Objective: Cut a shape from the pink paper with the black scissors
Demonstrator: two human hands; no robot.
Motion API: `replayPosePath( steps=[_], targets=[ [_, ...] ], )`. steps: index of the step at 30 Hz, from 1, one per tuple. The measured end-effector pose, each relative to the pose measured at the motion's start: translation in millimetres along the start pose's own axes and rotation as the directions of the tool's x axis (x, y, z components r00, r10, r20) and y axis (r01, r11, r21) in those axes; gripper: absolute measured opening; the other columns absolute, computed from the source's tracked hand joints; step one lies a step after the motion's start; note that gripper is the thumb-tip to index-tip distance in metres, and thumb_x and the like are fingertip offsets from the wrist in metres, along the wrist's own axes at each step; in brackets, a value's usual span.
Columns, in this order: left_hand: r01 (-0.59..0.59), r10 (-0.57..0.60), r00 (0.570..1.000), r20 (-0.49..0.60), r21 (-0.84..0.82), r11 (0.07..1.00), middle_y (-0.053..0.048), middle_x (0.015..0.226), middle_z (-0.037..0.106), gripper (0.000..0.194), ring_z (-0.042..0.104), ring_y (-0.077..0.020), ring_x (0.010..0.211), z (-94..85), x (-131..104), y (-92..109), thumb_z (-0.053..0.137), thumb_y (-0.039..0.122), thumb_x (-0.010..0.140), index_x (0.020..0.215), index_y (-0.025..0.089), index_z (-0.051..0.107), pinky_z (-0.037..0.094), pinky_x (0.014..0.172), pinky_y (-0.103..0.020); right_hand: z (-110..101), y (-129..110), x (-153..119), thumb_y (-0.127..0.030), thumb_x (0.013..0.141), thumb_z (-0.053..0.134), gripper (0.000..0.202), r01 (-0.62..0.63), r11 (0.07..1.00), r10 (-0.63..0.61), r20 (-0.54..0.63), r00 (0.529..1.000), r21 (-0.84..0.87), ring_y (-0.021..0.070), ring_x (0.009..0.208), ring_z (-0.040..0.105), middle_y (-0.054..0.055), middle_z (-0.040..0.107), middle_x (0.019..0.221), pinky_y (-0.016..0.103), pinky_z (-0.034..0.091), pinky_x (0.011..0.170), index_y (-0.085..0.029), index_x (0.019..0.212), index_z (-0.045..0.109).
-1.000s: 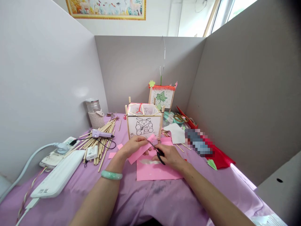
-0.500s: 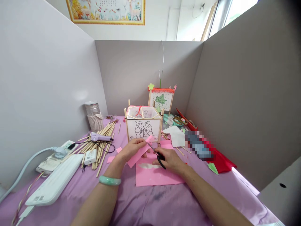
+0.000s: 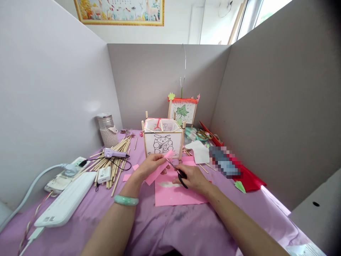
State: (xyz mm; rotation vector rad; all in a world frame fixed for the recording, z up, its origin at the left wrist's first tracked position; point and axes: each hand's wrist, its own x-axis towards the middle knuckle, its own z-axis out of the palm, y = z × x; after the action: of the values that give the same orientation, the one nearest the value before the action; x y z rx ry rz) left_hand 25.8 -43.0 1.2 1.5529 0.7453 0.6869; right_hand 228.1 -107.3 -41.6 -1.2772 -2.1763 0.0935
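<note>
Grey panels (image 3: 165, 74) stand around a cloth-covered counter (image 3: 157, 231). At its middle, a pink paper strip (image 3: 155, 174) is raised above the surface, its near end in the left hand (image 3: 150, 166), whose grip pinches it between thumb and fingers. The right hand (image 3: 194, 178) has its grip wrapped around the scissors (image 3: 181, 173), blades at the strip's right edge; how far they are parted is too small to tell. Judging by its look, the strip's far end is already finely snipped, while the near length seems uncut. Below lies a pink sheet (image 3: 181, 197). Just beyond, a stick-framed paper box (image 3: 163, 143) has its drawn panels fitted, but no fringe shows along its front top edge; a similar frame (image 3: 183, 111) farther back has a red one. Sticks (image 3: 119, 147) lie left.
</note>
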Motion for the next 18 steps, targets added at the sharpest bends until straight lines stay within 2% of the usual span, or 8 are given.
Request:
replayPosePath(
  steps=[5,11,18],
  targets=[
    [-0.005,0.005,1.0,-0.003,0.008,1.0,-0.008,0.074,0.065,0.031,0.06,-0.0144,0.058,0.0,1.0,-1.5,0.061,0.042,0.074,0.076,0.011,0.058,0.049,0.058,-0.027,1.4,-0.2,0.5,-0.055,0.076,0.06,0.04,0.0,1.0,-0.001,-0.005,1.0,-0.023,0.0117,0.061,0.052,-0.001,0.059,0.07,0.02,0.033,0.057,-0.019,0.094,0.059],
    [0.001,-0.001,1.0,-0.005,-0.008,1.0,-0.005,0.063,0.063,0.032,0.059,-0.0146,0.055,2.5,-1.6,3.0,0.063,0.043,0.073,0.074,0.012,0.056,0.048,0.057,-0.027,2.3,0.3,0.8,-0.052,0.077,0.061,0.042,0.0,0.999,0.0,-0.002,1.0,-0.037,0.013,0.066,0.057,0.002,0.064,0.078,0.021,0.034,0.058,-0.018,0.101,0.059],
    [-0.006,0.006,1.0,0.007,-0.024,1.0,-0.006,0.065,0.064,0.031,0.059,-0.014,0.055,2.3,-2.9,5.4,0.064,0.042,0.073,0.074,0.012,0.057,0.046,0.055,-0.025,2.7,0.8,1.2,-0.049,0.078,0.061,0.039,0.01,0.999,-0.01,-0.003,1.0,-0.052,0.0134,0.067,0.058,0.002,0.065,0.08,0.021,0.035,0.059,-0.018,0.101,0.059]
  ],
)
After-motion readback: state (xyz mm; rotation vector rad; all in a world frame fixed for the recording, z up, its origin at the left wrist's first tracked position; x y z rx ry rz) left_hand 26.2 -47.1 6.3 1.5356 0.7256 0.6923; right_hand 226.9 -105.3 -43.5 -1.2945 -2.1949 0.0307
